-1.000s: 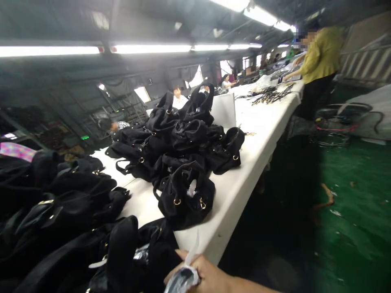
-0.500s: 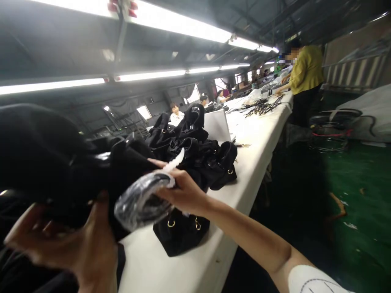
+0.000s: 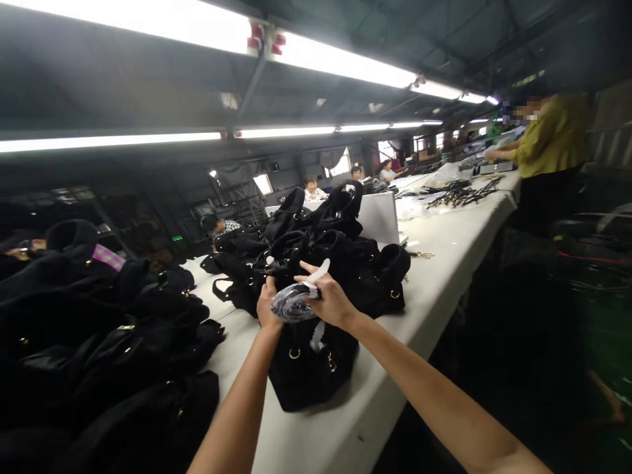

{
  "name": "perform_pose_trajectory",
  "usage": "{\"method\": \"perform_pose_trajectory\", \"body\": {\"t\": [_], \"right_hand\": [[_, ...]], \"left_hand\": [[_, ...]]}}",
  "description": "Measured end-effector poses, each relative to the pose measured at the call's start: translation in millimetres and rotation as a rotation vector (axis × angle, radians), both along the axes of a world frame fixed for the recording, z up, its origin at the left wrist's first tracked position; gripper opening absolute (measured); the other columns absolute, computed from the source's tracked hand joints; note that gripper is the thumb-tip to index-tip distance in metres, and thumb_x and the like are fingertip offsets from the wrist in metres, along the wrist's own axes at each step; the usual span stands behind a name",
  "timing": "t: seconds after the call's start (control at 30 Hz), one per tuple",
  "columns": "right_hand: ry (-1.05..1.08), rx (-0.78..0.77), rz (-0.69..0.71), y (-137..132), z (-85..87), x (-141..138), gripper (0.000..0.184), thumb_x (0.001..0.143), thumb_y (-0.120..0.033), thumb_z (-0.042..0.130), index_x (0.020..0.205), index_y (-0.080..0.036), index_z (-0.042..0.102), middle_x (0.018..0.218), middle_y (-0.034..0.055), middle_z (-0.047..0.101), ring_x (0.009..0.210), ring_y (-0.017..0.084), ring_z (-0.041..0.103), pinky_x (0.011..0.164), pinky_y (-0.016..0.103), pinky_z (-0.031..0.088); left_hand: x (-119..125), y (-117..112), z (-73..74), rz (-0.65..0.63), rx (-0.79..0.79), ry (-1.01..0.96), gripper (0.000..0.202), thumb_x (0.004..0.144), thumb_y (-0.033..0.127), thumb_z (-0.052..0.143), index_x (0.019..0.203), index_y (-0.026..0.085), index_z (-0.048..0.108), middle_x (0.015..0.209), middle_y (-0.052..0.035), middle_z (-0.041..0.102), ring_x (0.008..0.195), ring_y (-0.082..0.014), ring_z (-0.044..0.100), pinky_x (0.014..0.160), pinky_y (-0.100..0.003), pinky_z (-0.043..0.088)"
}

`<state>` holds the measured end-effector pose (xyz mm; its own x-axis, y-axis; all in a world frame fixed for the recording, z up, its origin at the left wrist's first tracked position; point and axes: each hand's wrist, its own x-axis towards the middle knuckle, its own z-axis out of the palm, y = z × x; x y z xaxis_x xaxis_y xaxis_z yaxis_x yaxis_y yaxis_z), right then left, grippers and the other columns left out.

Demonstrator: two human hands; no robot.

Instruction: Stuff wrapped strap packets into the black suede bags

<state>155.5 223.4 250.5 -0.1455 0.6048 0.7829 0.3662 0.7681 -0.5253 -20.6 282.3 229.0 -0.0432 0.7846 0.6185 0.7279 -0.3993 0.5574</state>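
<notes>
My right hand is closed around a clear plastic packet with something dark coiled inside. A white toothed strip sticks up from the same hand, and its index finger points forward. Just left of the packet, my left hand is closed at the edge of a black bag in the pile; the packet and the bag partly hide its fingers. Below both hands a black bag with gold-coloured rings and a clasp stands on the white-covered table. More black bags with looped handles are heaped beyond.
Another large heap of black bags fills the left side. Behind the pile stands a white box. Farther along lie dark straps with gold clasps. A person in a yellow top works at the table's right edge; other people sit beyond.
My left hand has moved from the left, where it held a black bag, to the pile beside my right hand. The right hand still holds the packet. The view has turned left.
</notes>
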Motion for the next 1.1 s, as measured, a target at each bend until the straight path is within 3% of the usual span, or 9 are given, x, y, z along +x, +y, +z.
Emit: {"method": "perform_pose_trajectory", "body": {"t": [0.17,0.27,0.37,0.47,0.6,0.73,0.87,1.0,1.1], "right_hand": [[-0.211,-0.205,-0.200,27.4,5.3,-23.7,0.035,0.086,-0.017,0.060,0.119,-0.023,0.069,0.134,0.0083,0.064,0.123,0.026,0.059,0.104,0.037,0.047],[-0.288,-0.400,-0.273,45.0,14.5,-28.0,0.026,0.088,-0.022,0.058,0.109,-0.018,0.072,0.114,0.0143,0.072,0.105,0.032,0.068,0.089,0.038,0.051],[-0.307,-0.420,-0.243,52.0,21.7,-22.1,0.019,0.088,-0.023,0.060,0.096,-0.012,0.073,0.100,0.0156,0.074,0.096,0.031,0.070,0.082,0.034,0.051],[-0.259,-0.342,-0.183,29.5,22.9,-5.9,0.025,0.090,-0.027,0.059,0.105,-0.013,0.073,0.111,0.0117,0.073,0.102,0.024,0.068,0.090,0.030,0.050],[0.161,-0.047,-0.013,-45.9,9.0,26.9,0.036,0.082,-0.020,0.057,0.115,-0.015,0.071,0.132,0.0096,0.064,0.122,0.024,0.059,0.108,0.033,0.044],[0.623,-0.233,-0.007,-130.1,-34.7,56.7,0.038,0.078,-0.019,0.059,0.113,-0.017,0.071,0.110,0.0093,0.073,0.102,0.024,0.069,0.093,0.038,0.055],[0.925,-0.617,0.127,-195.0,-111.2,52.5,0.048,0.072,-0.036,0.076,0.115,-0.016,0.068,0.085,0.0072,0.073,0.070,0.022,0.069,0.066,0.035,0.058],[0.936,-0.837,0.331,-240.5,-182.3,24.2,0.066,0.067,-0.061,0.083,0.109,-0.013,0.068,0.066,0.0034,0.066,0.050,0.015,0.058,0.047,0.026,0.049],[0.901,-0.915,0.356,-250.3,-198.8,13.7,0.052,0.077,-0.054,0.080,0.106,-0.012,0.069,0.059,-0.0005,0.060,0.046,0.011,0.054,0.044,0.022,0.044]], "left_hand": [[-17.1,-12.4,-12.8,-0.112,0.010,-0.077,0.026,0.083,0.022,0.059,0.109,0.018,0.061,0.096,-0.0058,0.071,0.090,-0.0214,0.066,0.083,-0.030,0.051],[-20.7,-10.0,-28.3,-0.126,-0.056,-0.128,0.038,0.077,0.013,0.058,0.115,0.016,0.060,0.090,-0.0056,0.072,0.085,-0.0208,0.068,0.079,-0.031,0.054],[-30.9,-15.6,-35.6,-0.225,-0.155,-0.147,0.051,0.071,0.009,0.056,0.121,0.013,0.059,0.075,-0.0010,0.068,0.071,-0.0171,0.067,0.069,-0.027,0.055],[-49.7,-42.0,-35.9,-0.297,-0.161,-0.146,0.052,0.075,0.015,0.055,0.127,0.015,0.060,0.089,-0.0034,0.069,0.082,-0.0165,0.068,0.077,-0.028,0.056],[-89.4,-97.7,-50.0,-0.265,-0.140,-0.146,0.048,0.084,0.030,0.056,0.130,0.021,0.061,0.105,-0.0056,0.069,0.092,-0.0177,0.067,0.086,-0.033,0.056],[-133.5,-140.5,-89.6,-0.034,-0.152,-0.161,0.046,0.085,0.032,0.053,0.127,0.017,0.063,0.108,-0.0092,0.069,0.095,-0.0209,0.067,0.094,-0.037,0.054],[-159.5,-148.8,-126.3,0.187,-0.249,-0.120,0.041,0.079,0.025,0.054,0.115,0.013,0.068,0.099,-0.0109,0.072,0.090,-0.0244,0.067,0.095,-0.041,0.052],[-160.4,-136.2,-134.8,0.253,-0.328,-0.041,0.033,0.079,0.027,0.055,0.104,0.016,0.073,0.099,-0.0099,0.074,0.093,-0.0251,0.067,0.093,-0.037,0.050],[-157.6,-129.7,-132.3,0.278,-0.376,0.008,0.032,0.079,0.032,0.055,0.099,0.016,0.075,0.097,-0.0118,0.074,0.094,-0.0293,0.067,0.090,-0.040,0.050]]}}
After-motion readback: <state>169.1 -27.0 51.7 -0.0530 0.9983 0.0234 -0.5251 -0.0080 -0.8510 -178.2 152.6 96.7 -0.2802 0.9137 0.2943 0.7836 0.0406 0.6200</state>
